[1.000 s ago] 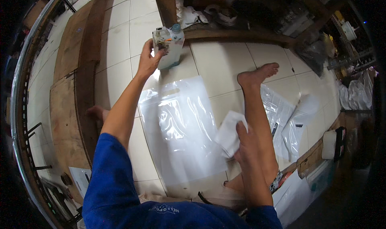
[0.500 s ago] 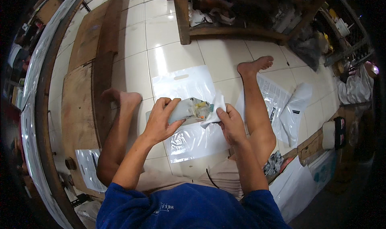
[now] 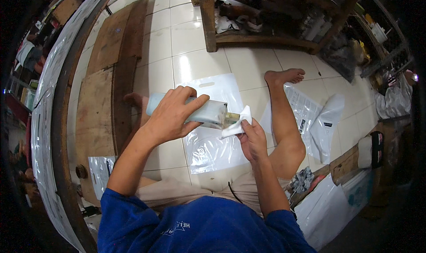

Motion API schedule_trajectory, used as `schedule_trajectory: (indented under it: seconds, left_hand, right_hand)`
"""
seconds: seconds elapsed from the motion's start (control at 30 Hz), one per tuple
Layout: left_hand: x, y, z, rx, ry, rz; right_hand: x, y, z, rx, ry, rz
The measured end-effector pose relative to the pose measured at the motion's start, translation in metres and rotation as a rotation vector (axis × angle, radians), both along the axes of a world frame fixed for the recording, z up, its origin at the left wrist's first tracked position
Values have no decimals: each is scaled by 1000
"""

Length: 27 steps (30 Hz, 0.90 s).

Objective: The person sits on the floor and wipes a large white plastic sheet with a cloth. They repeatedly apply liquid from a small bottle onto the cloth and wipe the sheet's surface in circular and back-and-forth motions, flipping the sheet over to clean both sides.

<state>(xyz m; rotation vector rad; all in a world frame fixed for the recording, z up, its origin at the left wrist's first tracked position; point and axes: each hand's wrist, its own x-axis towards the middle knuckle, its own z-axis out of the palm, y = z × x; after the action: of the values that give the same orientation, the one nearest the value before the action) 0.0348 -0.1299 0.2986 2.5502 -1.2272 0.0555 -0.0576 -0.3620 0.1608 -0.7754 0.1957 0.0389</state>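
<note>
Fingers (image 3: 188, 103) of left hand (image 3: 171, 117) clamped round pale bottle (image 3: 195, 111) held above clear bag (image 3: 213, 142) on floor; right hand (image 3: 253, 140) pinches white cloth (image 3: 237, 124) against bottle's end. Best kept steady — wipe with light pressure. Bottle's cap end hidden under cloth — label unreadable.
</note>
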Motion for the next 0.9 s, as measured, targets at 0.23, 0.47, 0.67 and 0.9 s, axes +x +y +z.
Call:
schedule_trajectory:
  seconds: [0.23, 0.47, 0.67, 0.9]
  left_hand:
    - [3, -13, 25, 80, -87, -66]
    - [13, -31, 43, 228, -268, -187]
    - [22, -42, 60, 352, -339, -266]
    - [26, -51, 72, 451, -371, -322]
  right_hand:
    - [0, -1, 8, -26, -36, 38]
    - [0, 10, 16, -87, 2, 56]
    - [6, 18, 24, -23, 35, 92]
    - [12, 23, 22, -43, 9, 131]
